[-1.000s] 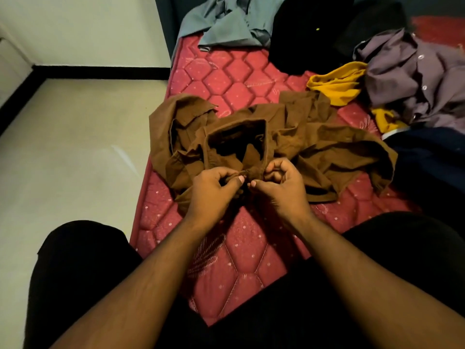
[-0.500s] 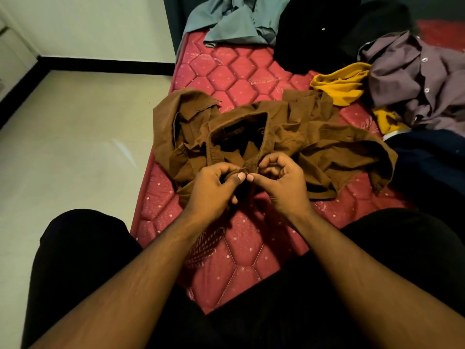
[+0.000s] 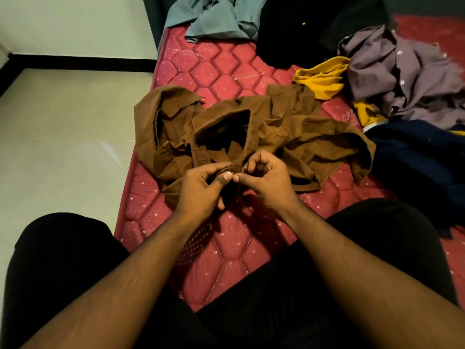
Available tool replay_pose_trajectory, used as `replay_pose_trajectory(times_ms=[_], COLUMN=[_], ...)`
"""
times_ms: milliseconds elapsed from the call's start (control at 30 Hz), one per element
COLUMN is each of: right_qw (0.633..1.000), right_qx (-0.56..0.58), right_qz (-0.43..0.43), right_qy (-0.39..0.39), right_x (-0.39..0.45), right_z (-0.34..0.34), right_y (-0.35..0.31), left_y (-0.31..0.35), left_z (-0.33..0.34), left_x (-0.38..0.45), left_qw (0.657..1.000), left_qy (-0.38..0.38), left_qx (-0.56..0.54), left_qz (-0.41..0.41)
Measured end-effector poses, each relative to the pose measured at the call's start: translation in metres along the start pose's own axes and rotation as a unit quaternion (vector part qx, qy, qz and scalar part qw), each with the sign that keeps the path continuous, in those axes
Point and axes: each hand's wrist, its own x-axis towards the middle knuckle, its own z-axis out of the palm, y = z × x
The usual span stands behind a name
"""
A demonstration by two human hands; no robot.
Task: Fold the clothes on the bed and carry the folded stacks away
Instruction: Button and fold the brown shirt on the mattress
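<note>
The brown shirt [image 3: 289, 137] lies crumpled on the bed [image 3: 226, 79], its collar front pinched by the left hand [image 3: 201, 187] and right hand [image 3: 266, 180]; soft, light and limp, it is probably best held by collar or shoulders.

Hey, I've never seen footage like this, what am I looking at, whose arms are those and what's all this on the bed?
No machine here: a camera worn on a person's head looks down at their own arms. The left hand and right hand both pinch the collar front of a brown shirt, apparently at a button. It lies on a red quilted mattress. Unfolded clothes lie beyond: a grey-blue shirt, a black garment, a yellow cloth, a mauve shirt and a navy garment.
</note>
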Motion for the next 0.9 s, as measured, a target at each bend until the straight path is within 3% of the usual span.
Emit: replay_pose_trajectory(times_ms=[200,400,533,633,700,800,900], right_qw=[0.999,0.987,0.979,0.969,0.967,0.972,0.971], right_qx=[-0.01,-0.076,-0.113,-0.144,-0.143,-0.098,-0.083], right_qz=[0.004,-0.07,-0.092,-0.106,-0.102,-0.066,-0.048], right_qy=[0.041,0.12,0.145,0.17,0.184,0.205,0.219], right_x=[-0.005,-0.003,-0.001,0.001,0.001,0.002,0.004], right_z=[0.003,0.001,-0.004,-0.002,-0.002,-0.004,-0.008], right_y=[0.002,0.001,0.005,0.005,0.004,0.004,0.006], left_y=[0.004,0.015,0.021,0.017,0.012,0.004,-0.003], left_z=[-0.002,0.014,0.022,0.026,0.031,0.038,0.045], left_x=[0.004,0.004,0.004,0.003,0.0,-0.001,0.001], left_qw=[0.997,0.955,0.952,0.973,0.993,0.977,0.963], left_qy=[0.016,0.028,0.053,0.075,0.094,0.113,0.102], left_qx=[-0.069,-0.236,-0.242,-0.176,-0.068,0.095,0.157], left_qz=[-0.039,-0.178,-0.178,-0.126,-0.025,0.155,0.196])
